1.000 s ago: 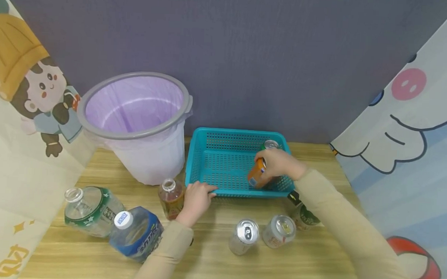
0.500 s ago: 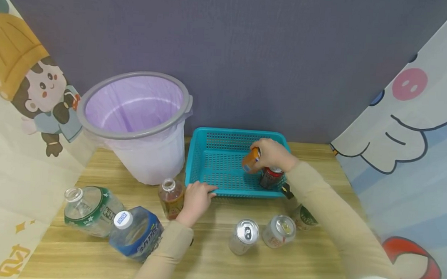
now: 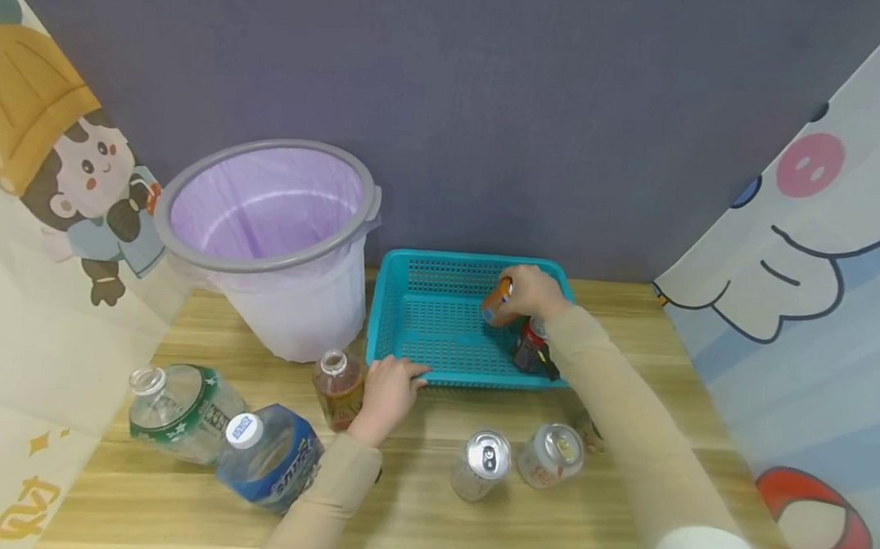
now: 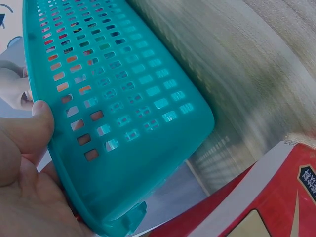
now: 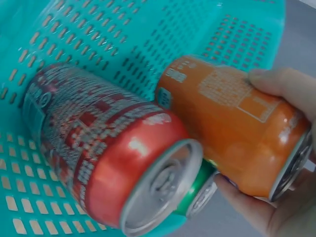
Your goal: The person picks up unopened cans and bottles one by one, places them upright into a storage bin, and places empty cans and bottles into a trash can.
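Observation:
In the head view a teal perforated basket (image 3: 472, 380) stands on the wooden table. My left hand (image 3: 389, 395) grips its near rim close to the left corner, thumb (image 4: 42, 121) against the outer wall in the left wrist view. Inside the basket's right part, my right hand (image 3: 533, 291) holds an orange soda can (image 5: 222, 123), tilted, between thumb and fingers. Beside it a red-and-black soda can (image 5: 108, 148) leans in the basket. Part of a green can (image 5: 197, 190) shows between those two; the rest of it is hidden.
Two silver cans (image 3: 481, 466) stand in front of the basket; another can (image 3: 590, 435) is mostly behind my right sleeve. At left are a brown-liquid bottle (image 3: 340, 397), a green-labelled bottle (image 3: 186, 415) and a blue-labelled bottle (image 3: 273, 464). A lined bin (image 3: 298, 309) stands behind them.
My right hand has moved the orange can back and slightly left inside the basket, uncovering the red-and-black can. My left hand has stayed on the rim.

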Tool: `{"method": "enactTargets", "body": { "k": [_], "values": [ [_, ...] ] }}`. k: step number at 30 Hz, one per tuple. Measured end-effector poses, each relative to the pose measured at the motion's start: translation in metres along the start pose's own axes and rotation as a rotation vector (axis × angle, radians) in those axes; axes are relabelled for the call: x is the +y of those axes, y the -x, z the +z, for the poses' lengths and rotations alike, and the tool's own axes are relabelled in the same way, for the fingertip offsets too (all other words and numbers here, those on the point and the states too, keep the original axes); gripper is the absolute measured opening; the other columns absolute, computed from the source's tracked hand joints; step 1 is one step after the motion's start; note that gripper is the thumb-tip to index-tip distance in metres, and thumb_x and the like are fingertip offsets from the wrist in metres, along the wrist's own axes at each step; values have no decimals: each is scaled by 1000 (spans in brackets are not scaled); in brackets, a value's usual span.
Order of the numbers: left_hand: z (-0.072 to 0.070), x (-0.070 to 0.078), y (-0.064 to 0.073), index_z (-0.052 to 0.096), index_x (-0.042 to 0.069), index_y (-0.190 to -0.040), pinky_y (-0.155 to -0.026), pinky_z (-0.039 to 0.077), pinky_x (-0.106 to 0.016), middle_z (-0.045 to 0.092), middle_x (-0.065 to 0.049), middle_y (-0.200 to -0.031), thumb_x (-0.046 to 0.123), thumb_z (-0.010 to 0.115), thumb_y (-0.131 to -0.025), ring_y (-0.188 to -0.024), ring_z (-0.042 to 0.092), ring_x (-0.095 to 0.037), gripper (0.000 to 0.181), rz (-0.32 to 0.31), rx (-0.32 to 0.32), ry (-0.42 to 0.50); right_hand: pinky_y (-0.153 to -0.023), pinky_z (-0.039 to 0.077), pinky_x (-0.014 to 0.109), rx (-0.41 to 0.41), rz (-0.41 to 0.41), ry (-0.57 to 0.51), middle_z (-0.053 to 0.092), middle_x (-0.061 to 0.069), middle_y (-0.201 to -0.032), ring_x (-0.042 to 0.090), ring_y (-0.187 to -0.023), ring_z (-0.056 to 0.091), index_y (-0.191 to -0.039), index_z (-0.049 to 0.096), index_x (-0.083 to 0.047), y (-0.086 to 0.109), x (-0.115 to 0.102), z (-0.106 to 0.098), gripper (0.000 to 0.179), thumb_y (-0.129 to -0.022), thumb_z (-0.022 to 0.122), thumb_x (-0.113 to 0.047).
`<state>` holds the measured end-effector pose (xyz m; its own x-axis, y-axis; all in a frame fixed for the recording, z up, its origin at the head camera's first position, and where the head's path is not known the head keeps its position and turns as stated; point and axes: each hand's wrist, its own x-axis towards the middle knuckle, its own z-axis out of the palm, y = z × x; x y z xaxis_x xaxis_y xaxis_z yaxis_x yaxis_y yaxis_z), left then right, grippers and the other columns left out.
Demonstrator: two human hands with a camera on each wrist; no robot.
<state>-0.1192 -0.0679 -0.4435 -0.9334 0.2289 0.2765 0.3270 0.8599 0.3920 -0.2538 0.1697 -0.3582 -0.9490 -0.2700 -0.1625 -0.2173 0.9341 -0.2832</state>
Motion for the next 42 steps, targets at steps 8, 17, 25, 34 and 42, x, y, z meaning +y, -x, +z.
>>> {"method": "enactTargets", "body": {
  "k": [8,17,25,34,42],
  "values": [
    [-1,-1,0,76,17,-99,-72,41,-34,72,-3,-86,21,72,-80,-77,59,-20,20,-5,2,12,-79,52,45,22,-7,120,59,13,-124,28,-103,60,-128,58,-9,-11,-8,13,57,-76,73,-27],
    [1,-3,0,76,17,-99,-72,42,-35,72,-3,-85,21,73,-79,-76,59,-21,20,-1,5,8,-79,52,42,-17,-36,117,59,15,-121,28,-100,59,-132,53,-5,-18,-15,26,65,-73,75,-22],
    [3,-3,0,76,17,-97,-70,42,-34,71,-3,-82,21,74,-78,-75,59,-21,19,16,25,0,-78,52,42,7,-21,117,60,14,-119,27,-98,59,-132,54,-6,-21,-10,35,66,-73,78,-23],
    [3,-4,-3,76,17,-98,-72,42,-34,72,-3,-85,22,73,-79,-78,60,-21,20,3,13,0,-79,52,43,17,-6,151,62,14,-118,28,-99,60,-129,57,-7,-27,-1,43,61,-74,76,-24],
    [5,-6,-3,76,17,-99,-72,41,-33,72,-3,-85,22,73,-79,-77,59,-20,21,-1,7,9,-83,51,44,-63,18,160,60,15,-121,30,-106,58,-131,54,-6,-26,-2,42,59,-77,71,-21]
  ]
}}
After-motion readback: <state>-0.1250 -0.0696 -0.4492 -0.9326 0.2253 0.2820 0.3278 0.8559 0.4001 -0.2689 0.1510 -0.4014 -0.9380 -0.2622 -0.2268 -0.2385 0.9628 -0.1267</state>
